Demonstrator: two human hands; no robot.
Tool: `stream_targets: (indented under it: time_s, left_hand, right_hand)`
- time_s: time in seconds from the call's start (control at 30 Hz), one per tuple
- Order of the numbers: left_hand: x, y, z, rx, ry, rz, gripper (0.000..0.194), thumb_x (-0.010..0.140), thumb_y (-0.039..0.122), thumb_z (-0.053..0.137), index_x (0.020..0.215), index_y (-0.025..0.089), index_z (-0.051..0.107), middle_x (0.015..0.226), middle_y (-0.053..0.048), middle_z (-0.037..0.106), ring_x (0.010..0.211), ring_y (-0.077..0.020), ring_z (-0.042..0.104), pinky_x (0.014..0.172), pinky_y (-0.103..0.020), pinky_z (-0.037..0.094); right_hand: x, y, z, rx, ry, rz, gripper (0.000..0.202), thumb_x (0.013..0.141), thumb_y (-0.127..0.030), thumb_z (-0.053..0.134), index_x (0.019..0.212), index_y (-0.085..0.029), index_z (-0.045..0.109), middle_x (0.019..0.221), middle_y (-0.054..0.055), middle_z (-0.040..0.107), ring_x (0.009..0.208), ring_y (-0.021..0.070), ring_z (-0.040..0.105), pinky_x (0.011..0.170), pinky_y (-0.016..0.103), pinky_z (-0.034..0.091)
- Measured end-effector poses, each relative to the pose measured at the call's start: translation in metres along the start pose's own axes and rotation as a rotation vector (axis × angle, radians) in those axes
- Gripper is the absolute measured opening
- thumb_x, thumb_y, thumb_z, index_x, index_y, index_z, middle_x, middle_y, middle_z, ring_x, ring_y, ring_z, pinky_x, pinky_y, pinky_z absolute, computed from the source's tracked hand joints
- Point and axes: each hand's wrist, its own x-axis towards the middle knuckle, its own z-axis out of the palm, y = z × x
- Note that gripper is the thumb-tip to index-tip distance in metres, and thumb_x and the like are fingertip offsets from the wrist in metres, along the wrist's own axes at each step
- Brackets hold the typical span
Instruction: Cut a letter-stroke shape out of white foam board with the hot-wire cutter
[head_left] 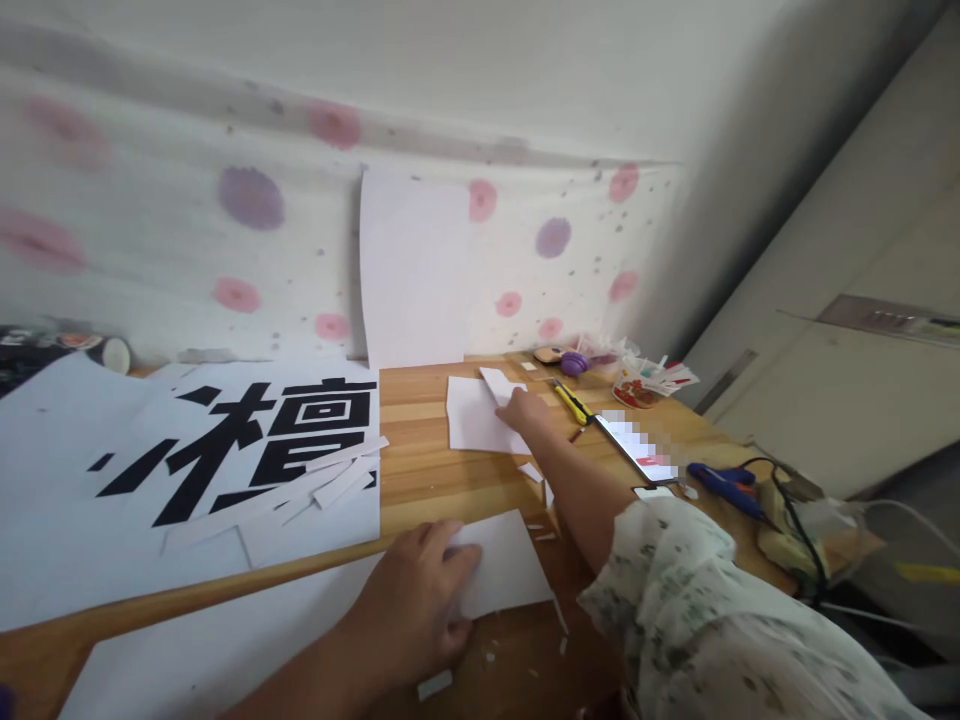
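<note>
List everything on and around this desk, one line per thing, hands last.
desk: one, wooden, across the frame
printed sheet: one, white with large black lettering, left
paper strips: several, white, on the printed sheet
upright sheet: one, white, leaning on the wall
near sheet: one, white, front edge
far paper: one, white, centre back
utility knife: one, yellow, right of far paper
phone: one, screen blurred, right
left hand: pressing flat on near sheet
right hand: resting on far paper
</note>
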Motion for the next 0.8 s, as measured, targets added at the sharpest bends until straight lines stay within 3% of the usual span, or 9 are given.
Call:
stream_targets:
  time_s: [0.1, 0.13, 0.2, 0.27, 0.33, 0.4, 0.5, 0.67, 0.8]
  left_hand:
    - [0.000, 0.001, -0.001, -0.004, -0.004, -0.007, 0.060, 0.067, 0.024, 0.071, 0.126, 0.024, 0.059, 0.141, -0.013, 0.051, 0.124, -0.0318, 0.053, 0.108, -0.048, 0.046]
    - [-0.001, 0.003, -0.001, -0.002, -0.008, -0.011, 0.060, 0.067, 0.024, 0.070, 0.126, 0.025, 0.059, 0.141, -0.012, 0.051, 0.125, -0.0317, 0.053, 0.108, -0.048, 0.046]
    - [-0.002, 0.006, -0.003, 0.010, -0.016, -0.023, 0.060, 0.066, 0.022, 0.069, 0.125, 0.026, 0.060, 0.141, -0.012, 0.052, 0.126, -0.0315, 0.053, 0.109, -0.048, 0.046]
    - [-0.004, 0.009, -0.003, 0.032, -0.025, -0.032, 0.061, 0.066, 0.020, 0.066, 0.127, 0.025, 0.061, 0.142, -0.012, 0.052, 0.128, -0.0312, 0.053, 0.110, -0.049, 0.046]
    - [-0.004, 0.010, -0.003, 0.063, -0.025, -0.027, 0.061, 0.067, 0.018, 0.063, 0.128, 0.025, 0.060, 0.143, -0.012, 0.052, 0.128, -0.0305, 0.053, 0.110, -0.048, 0.046]
    - [-0.004, 0.009, -0.001, 0.095, -0.013, -0.015, 0.060, 0.069, 0.018, 0.061, 0.129, 0.024, 0.060, 0.141, -0.012, 0.053, 0.127, -0.0303, 0.054, 0.109, -0.048, 0.047]
    - [-0.005, 0.002, 0.001, 0.121, 0.027, 0.017, 0.057, 0.071, 0.023, 0.061, 0.128, 0.024, 0.061, 0.138, -0.012, 0.056, 0.124, -0.0309, 0.057, 0.106, -0.049, 0.050]
    - [-0.011, -0.011, -0.010, 0.100, 0.222, 0.180, 0.048, 0.076, 0.029, 0.056, 0.124, 0.026, 0.061, 0.132, -0.008, 0.059, 0.114, -0.0274, 0.064, 0.096, -0.044, 0.058]
    - [-0.014, -0.017, -0.032, 0.089, 0.351, 0.176, 0.041, 0.085, 0.039, 0.052, 0.124, 0.029, 0.053, 0.131, -0.005, 0.058, 0.112, -0.0238, 0.064, 0.095, -0.039, 0.057]
  right_hand:
    - [-0.020, 0.014, -0.025, 0.320, -0.042, -0.031, 0.035, 0.095, -0.035, 0.059, 0.125, -0.016, 0.058, 0.124, 0.009, 0.061, 0.105, 0.0233, 0.064, 0.088, 0.044, 0.056]
    - [-0.032, 0.020, -0.033, 0.436, -0.053, -0.052, 0.034, 0.099, -0.037, 0.050, 0.123, -0.015, 0.058, 0.120, 0.011, 0.065, 0.104, 0.0231, 0.066, 0.088, 0.042, 0.056]
    - [-0.062, 0.032, -0.047, 0.651, -0.070, -0.093, 0.045, 0.101, -0.045, 0.031, 0.120, -0.013, 0.058, 0.107, 0.014, 0.071, 0.100, 0.0233, 0.069, 0.087, 0.040, 0.057]
    - [-0.099, 0.045, -0.058, 0.814, -0.070, -0.125, 0.055, 0.098, -0.052, 0.024, 0.113, -0.014, 0.060, 0.101, 0.015, 0.073, 0.096, 0.0247, 0.072, 0.086, 0.041, 0.058]
    - [-0.137, 0.057, -0.064, 0.951, -0.076, -0.136, 0.056, 0.095, -0.058, 0.025, 0.111, -0.018, 0.061, 0.101, 0.013, 0.074, 0.089, 0.0235, 0.073, 0.081, 0.040, 0.059]
    - [-0.169, 0.067, -0.067, 1.236, -0.181, -0.087, 0.050, 0.092, -0.058, 0.036, 0.111, -0.021, 0.062, 0.098, 0.010, 0.076, 0.081, 0.0217, 0.073, 0.075, 0.037, 0.059]
    - [-0.202, 0.083, -0.067, 1.439, -0.182, 0.019, 0.043, 0.093, -0.055, 0.040, 0.111, -0.023, 0.063, 0.100, 0.008, 0.076, 0.077, 0.0194, 0.072, 0.072, 0.034, 0.059]
    - [-0.225, 0.111, -0.061, 1.463, -0.022, 0.098, 0.037, 0.086, -0.054, 0.052, 0.105, -0.025, 0.066, 0.096, 0.004, 0.075, 0.079, 0.0206, 0.072, 0.074, 0.035, 0.058]
    - [-0.246, 0.129, -0.046, 1.041, 0.081, -0.046, 0.039, 0.077, -0.046, 0.067, 0.108, -0.024, 0.068, 0.101, 0.006, 0.071, 0.081, 0.0215, 0.069, 0.073, 0.036, 0.057]
